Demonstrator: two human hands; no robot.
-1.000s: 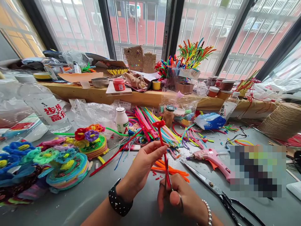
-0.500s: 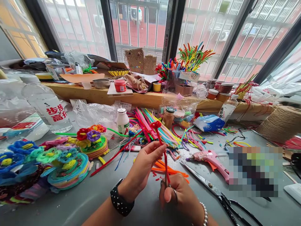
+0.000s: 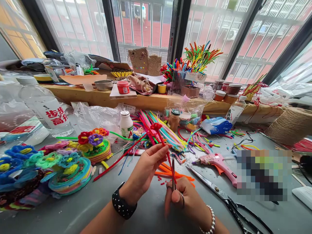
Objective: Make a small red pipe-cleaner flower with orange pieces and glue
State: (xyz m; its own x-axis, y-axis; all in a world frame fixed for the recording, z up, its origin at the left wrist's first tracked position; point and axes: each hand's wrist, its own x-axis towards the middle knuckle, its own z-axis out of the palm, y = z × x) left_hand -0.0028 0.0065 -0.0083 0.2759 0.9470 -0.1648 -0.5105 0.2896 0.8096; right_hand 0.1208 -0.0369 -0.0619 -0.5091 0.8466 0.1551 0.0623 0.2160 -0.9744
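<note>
My left hand [image 3: 146, 167] pinches the stem of a red pipe-cleaner flower [image 3: 156, 126], whose looped head tilts up and to the left. The stem runs down past the fingers toward my right hand [image 3: 188, 196]. That hand grips a small pair of scissors [image 3: 173, 169] by the handles, blades pointing up beside the lower stem. Whether the blades touch the stem I cannot tell. Orange pipe cleaners [image 3: 167, 172] and small red clippings [image 3: 159, 178] lie behind the hands on the grey table [image 3: 97, 214].
A pink glue gun [image 3: 218, 161] and large black-handled scissors [image 3: 219, 191] lie to the right. Finished pipe-cleaner flowers [image 3: 52, 159] crowd the left, near a big water bottle [image 3: 46, 109]. A bundle of coloured pipe cleaners [image 3: 161, 130], a white bottle [image 3: 125, 123] and a brown jar [image 3: 174, 121] stand behind.
The red flower has tipped further left and its lower stem has slanted. The scissor blades now show upright beside the stem. Both hands keep their holds, and the view has shifted slightly.
</note>
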